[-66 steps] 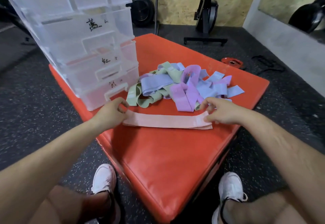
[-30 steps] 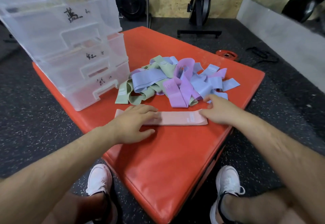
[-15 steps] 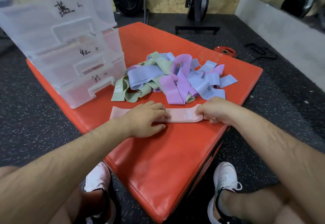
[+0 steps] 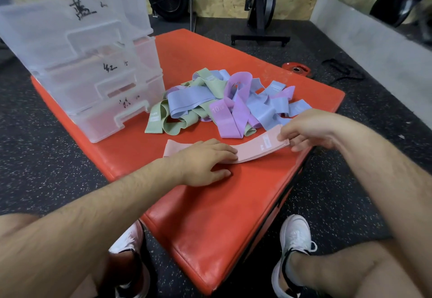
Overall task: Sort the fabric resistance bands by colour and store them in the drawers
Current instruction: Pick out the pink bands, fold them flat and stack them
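The left hand [image 4: 205, 159] lies flat on the red mat [image 4: 222, 216], fingers together, pressing down a pale pink band [image 4: 254, 148], a flat loop with a small white label. The right hand [image 4: 311, 127] pinches its right end, lifted slightly. Behind lies a tangled pile [image 4: 224, 106] of green, blue and purple bands, beside clear drawers [image 4: 93, 64].

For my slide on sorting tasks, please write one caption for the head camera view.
Left hand presses a pink band on the red mat while the right hand pinches its raised end.
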{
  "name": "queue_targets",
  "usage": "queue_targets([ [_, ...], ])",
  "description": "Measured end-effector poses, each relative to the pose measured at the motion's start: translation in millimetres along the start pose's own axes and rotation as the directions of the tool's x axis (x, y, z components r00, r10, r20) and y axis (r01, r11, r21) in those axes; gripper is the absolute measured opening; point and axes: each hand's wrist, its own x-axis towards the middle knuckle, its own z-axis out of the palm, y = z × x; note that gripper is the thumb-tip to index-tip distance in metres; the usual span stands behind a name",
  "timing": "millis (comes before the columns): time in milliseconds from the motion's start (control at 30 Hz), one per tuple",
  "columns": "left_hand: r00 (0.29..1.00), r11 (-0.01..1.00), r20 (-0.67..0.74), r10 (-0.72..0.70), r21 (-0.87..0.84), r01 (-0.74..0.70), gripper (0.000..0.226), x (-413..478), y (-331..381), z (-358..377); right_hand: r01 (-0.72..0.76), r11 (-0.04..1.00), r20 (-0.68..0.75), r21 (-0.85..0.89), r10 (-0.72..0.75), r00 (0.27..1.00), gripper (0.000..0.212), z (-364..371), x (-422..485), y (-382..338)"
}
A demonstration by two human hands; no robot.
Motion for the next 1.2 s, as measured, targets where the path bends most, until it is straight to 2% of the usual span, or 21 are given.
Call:
queue_targets([
  [267, 0.997, 0.994, -0.062, -0.034, 0.105, 0.040, 0.041, -22.4, -13.0, -13.2, 0.102, 0.995, 0.132, 0.001, -0.101, 0.986, 0.018, 21.8, -15.0, -27.2],
  [400, 0.985, 0.974, -0.135, -0.109, 0.183, 0.133, 0.056, -49.1, -32.7, -28.3, 0.162, 0.987, 0.154, -0.010, -0.159, 0.975, 0.014, 49.2, -19.4, -47.2],
  [500, 0.972, 0.962, -0.148, -0.185, 0.177, 0.210, 0.042, -66.9, -49.6, -28.5, 0.194, 0.980, 0.190, -0.044, -0.182, 0.965, 0.015, 71.2, -19.0, -59.5],
  [567, 0.965, 0.960, -0.124, -0.233, 0.129, 0.249, 0.035, -73.1, -55.8, -22.4, 0.209, 0.976, 0.206, -0.066, -0.191, 0.960, 0.015, 85.7, -16.1, -67.8],
  [667, 0.954, 0.963, -0.132, -0.268, -0.038, 0.265, 0.049, -77.9, -56.5, -16.7, 0.213, 0.973, 0.233, -0.087, -0.188, 0.954, 0.005, 107.4, -11.8, -79.3],
  [733, 0.952, 0.957, -0.135, -0.274, -0.136, 0.256, 0.041, -79.5, -58.5, -15.1, 0.215, 0.971, 0.237, -0.100, -0.187, 0.953, 0.004, 122.4, -9.0, -85.1],
  [833, 0.943, 0.937, -0.148, -0.300, -0.234, 0.261, 0.026, -80.5, -63.5, -17.5, 0.214, 0.967, 0.219, -0.136, -0.181, 0.959, 0.015, 145.8, -6.2, -92.3],
  [967, 0.898, 0.876, -0.162, -0.409, -0.345, 0.337, 0.023, -81.9, -66.9, -22.1, 0.210, 0.956, 0.199, -0.205, -0.169, 0.965, 0.022, 174.2, -1.0, -98.3],
  [1033, 0.884, 0.862, -0.187, -0.428, -0.380, 0.336, 0.030, -83.1, -68.6, -24.4, 0.211, 0.954, 0.197, -0.214, -0.169, 0.966, 0.029, 184.5, 3.7, -98.7],
  [1133, 0.887, 0.851, -0.199, -0.417, -0.428, 0.305, 0.046, -85.7, -70.2, -28.6, 0.247, 0.941, 0.243, -0.230, -0.190, 0.951, 0.023, 193.0, 6.0, -98.1],
  [1200, 0.887, 0.867, -0.219, -0.407, -0.398, 0.300, 0.047, -87.0, -69.8, -27.9, 0.260, 0.938, 0.257, -0.230, -0.199, 0.946, 0.019, 192.9, 4.2, -99.5],
])
